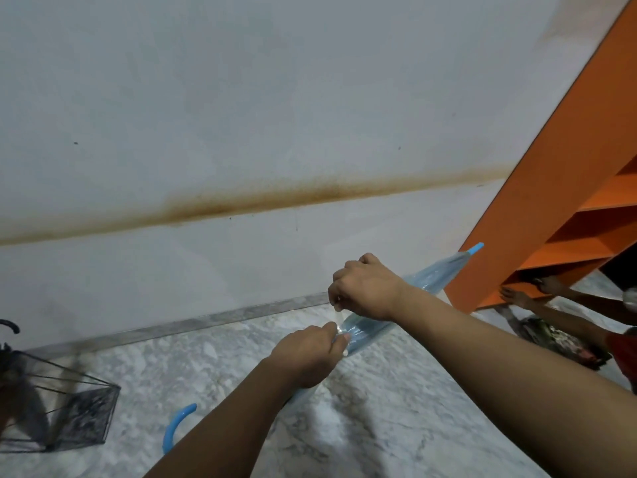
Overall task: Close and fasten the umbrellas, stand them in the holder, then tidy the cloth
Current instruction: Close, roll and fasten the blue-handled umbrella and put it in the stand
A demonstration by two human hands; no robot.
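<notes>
Umbrellas are the matter here, and reading from the left edge the first is a dark umbrella (20, 391) standing in the black wire holder (82, 408) on the marble floor (396, 426), its curved black handle (10, 326) poking up above the rim and its folded cloth blurred behind the mesh. Just right of the holder, low in the view, the blue hooked handle (177, 426) of the pale blue umbrella (365, 332) curls out from under the left forearm. That umbrella is closed and held off the floor, slanting from the handle at lower left up to its blue tip (477, 248) at upper right, near the orange shelf unit. The left hand (310, 353) has its fingers curled around the rolled canopy about mid-length, thumb and forefinger pinching the plastic. Close above it, the right hand (368, 288) is bent over the canopy with its fingertips pinching a thin clear strap (339, 313) that runs down toward the left hand's pinch; whether the strap is fastened cannot be told. Behind both hands a white wall (241, 115) carries a long brown stain (241, 201). At far right, the orange shelf unit (551, 188) leans across the corner, and another person's two hands (537, 291) rest against its lower edge, with a crumpled patterned cloth (558, 339) on the floor beneath them.
</notes>
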